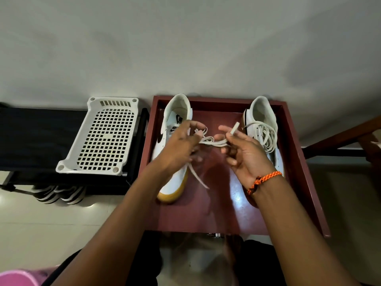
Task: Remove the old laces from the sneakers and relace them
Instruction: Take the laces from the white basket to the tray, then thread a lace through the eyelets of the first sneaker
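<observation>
a dark red tray (296, 153) is holding two white sneakers, toes pointing toward the person. the left sneaker (177, 120) is lying along the tray's left side, its yellow sole edge showing at the toe, and a loose lace (214, 142) is running from it across the middle of the tray. the right sneaker (261, 114) is sitting along the tray's right side with a second lace (268, 137) lying bunched in loops on top of it.

the left hand (179, 147) is hovering over the left sneaker, fingers curled around the loose lace, though blur is hiding the exact grip. the right hand (245, 153) is pinching the other end of that lace between thumb and forefinger, the remaining fingers spreading loosely; an orange braided band (263, 179) is circling its wrist.

left of the tray, a white plastic basket (103, 137) is resting upside down on a black rack (37, 141), and striped shoes (59, 194) are sitting under that rack. both forearms are covering the tray's near part.
</observation>
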`<state>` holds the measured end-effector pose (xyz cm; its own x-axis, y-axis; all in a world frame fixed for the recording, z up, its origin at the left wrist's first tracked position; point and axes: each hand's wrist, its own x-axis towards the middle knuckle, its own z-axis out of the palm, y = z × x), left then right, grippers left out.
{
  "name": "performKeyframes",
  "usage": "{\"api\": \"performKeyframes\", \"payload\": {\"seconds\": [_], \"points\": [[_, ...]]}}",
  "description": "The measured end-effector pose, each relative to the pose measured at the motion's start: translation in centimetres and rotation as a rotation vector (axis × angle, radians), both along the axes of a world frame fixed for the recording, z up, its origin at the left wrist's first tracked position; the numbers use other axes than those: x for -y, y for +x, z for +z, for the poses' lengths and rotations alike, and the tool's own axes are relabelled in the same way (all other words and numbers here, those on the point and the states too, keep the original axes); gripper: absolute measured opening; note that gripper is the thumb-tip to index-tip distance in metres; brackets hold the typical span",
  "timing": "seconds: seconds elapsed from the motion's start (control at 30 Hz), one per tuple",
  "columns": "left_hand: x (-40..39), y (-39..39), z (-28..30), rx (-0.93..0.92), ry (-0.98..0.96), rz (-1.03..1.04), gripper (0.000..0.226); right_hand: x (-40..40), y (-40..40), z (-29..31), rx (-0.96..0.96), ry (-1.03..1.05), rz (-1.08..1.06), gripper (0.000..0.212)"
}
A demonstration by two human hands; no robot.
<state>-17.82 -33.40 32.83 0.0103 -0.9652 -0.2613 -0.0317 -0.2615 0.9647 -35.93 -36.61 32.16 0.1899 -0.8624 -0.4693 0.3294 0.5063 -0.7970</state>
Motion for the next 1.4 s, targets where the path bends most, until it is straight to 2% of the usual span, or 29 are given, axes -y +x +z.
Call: {"api": "performKeyframes", "payload": {"seconds": [0.1, 0.13, 0.17, 0.23, 0.27, 0.3, 0.33, 0.37, 0.4, 0.47, 0.5, 0.57, 0.67, 0.8, 0.97, 1.0, 1.07, 1.17, 1.33, 1.4], "points": [[-0.3, 2.7, -0.2, 0.161, -0.055, 0.046, 0.019, 0.4, -0.6, -1.4, -0.257, 0.157, -0.075, 0.022], [-0.3, 3.4, -0.4, 0.19, -0.062, 0.064, 0.019, 0.3, -0.7, -1.5, -0.406, 0.147, -0.06, 0.015], [-0.4, 3.8, -0.5, 0.212, -0.064, 0.075, 0.02, 0.0, -0.8, -1.5, -0.659, 0.077, -0.006, 0.015], [-0.5, 3.8, -0.3, 0.274, -0.089, 0.057, 0.023, -0.8, -0.5, -1.3, -1.308, -0.172, 0.066, 0.023], [-0.5, 3.4, -0.2, 0.295, -0.107, 0.036, 0.024, -1.3, 0.1, -1.1, -1.498, -0.332, 0.007, 0.023], [-0.4, 3.1, -0.1, 0.305, -0.127, 0.014, 0.026, -1.9, 1.2, -0.6, -1.521, -0.525, -0.074, 0.022], [-0.4, 2.6, 0.0, 0.314, -0.146, -0.018, 0.028, -2.3, 2.3, -0.3, -1.414, -0.72, -0.115, 0.021], [-0.5, 2.2, 0.1, 0.319, -0.163, -0.054, 0.031, -2.6, 3.6, -0.3, -1.223, -0.864, -0.098, 0.021], [-0.5, 1.9, 0.2, 0.326, -0.177, -0.091, 0.034, -3.1, 4.8, -0.2, -1.006, -0.912, -0.044, 0.023], [-0.7, 1.4, 0.4, 0.366, -0.181, -0.127, 0.043, -3.8, 6.4, -0.3, -0.669, -0.826, 0.077, 0.025], [-0.7, 1.5, 0.3, 0.399, -0.173, -0.122, 0.045, -3.9, 6.7, -0.5, -0.578, -0.763, 0.106, 0.025], [-0.7, 2.2, -0.2, 0.434, -0.152, -0.091, 0.044, -3.6, 6.6, -1.2, -0.588, -0.714, 0.136, 0.023], [-0.5, 3.7, -0.2, 0.475, -0.176, -0.032, 0.036, -2.4, 5.3, -2.0, -0.686, -0.692, 0.17, 0.008], [-0.3, 4.7, -0.3, 0.523, -0.222, -0.004, 0.031, -2.2, 4.5, -1.9, -0.703, -0.715, 0.288, 0.009], [-0.2, 5.4, -1.5, 0.916, -0.206, 0.203, 0.023, -1.9, 4.1, -2.6, -0.79, -0.738, 0.277, 0.012], [-0.3, 5.4, -1.7, 0.952, -0.179, 0.171, 0.026, -1.9, 4.1, -2.6, -0.798, -0.737, 0.277, 0.01], [-0.7, 5.1, -2.2, 1.012, -0.147, 0.068, 0.047, -2.0, 4.1, -2.7, -0.805, -0.742, 0.297, 0.008], [-0.5, 4.8, -2.3, 1.063, -0.121, 0.019, 0.069, -2.2, 4.1, -2.7, -0.859, -0.775, 0.316, 0.011], [-0.4, 4.2, -1.9, 1.004, -0.157, -0.044, 0.073, -2.3, 3.8, -2.7, -0.811, -0.792, 0.247, 0.005], [-0.5, 3.5, -1.8, 0.95, -0.184, -0.075, 0.071, -2.3, 3.6, -2.6, -0.8, -0.775, 0.234, 0.009]]}}
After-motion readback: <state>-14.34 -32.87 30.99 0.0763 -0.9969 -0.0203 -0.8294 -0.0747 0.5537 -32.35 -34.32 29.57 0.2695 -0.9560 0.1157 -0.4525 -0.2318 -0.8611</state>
